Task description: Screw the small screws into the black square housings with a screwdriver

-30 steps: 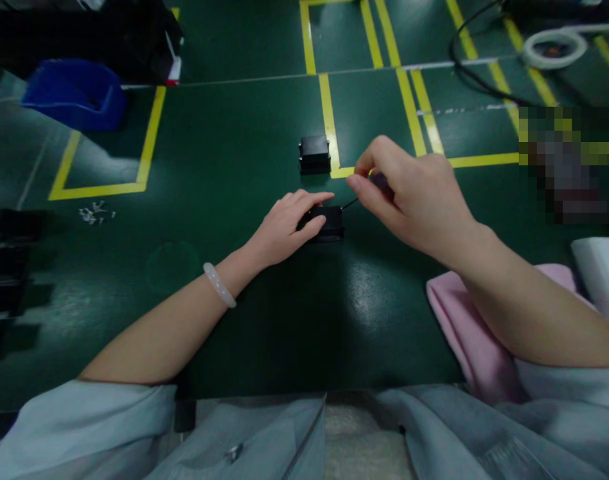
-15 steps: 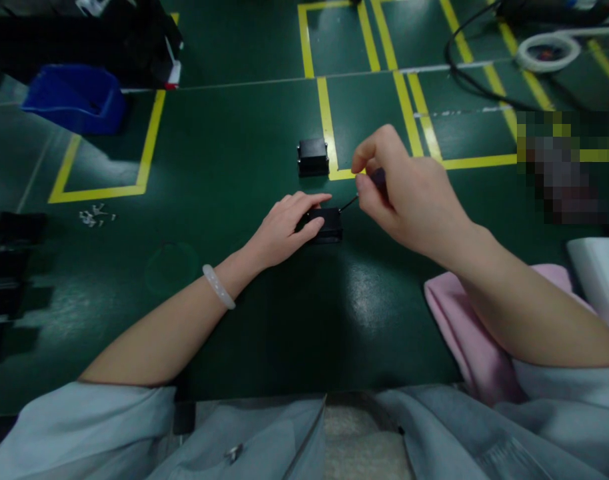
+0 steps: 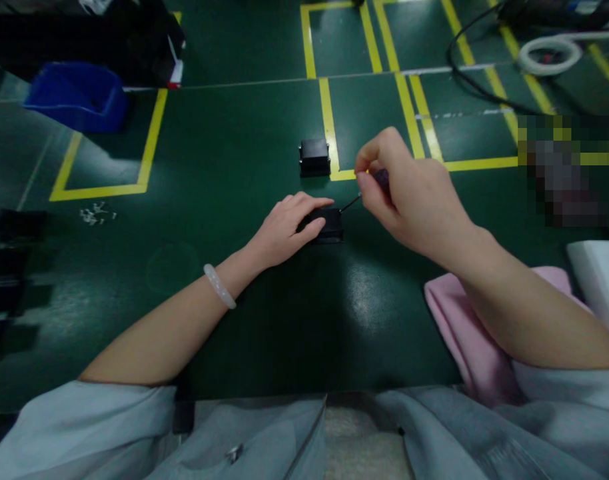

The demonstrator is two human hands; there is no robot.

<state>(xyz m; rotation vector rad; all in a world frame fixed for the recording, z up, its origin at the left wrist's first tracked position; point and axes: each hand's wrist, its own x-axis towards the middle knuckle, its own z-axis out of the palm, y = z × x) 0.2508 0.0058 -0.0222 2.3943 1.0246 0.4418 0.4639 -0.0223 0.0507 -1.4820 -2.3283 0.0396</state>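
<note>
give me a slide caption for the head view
Left hand steadies a small black rectangular box on the green mat while right hand applies a thin dark-handled screwdriver.

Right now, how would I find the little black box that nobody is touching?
Start on the green table and find the yellow tape lines near the middle. Just left of the line stands a small black box, farther away than both hands. Its twin, the nearer black box, lies under the left hand, while this one sits alone.
</note>
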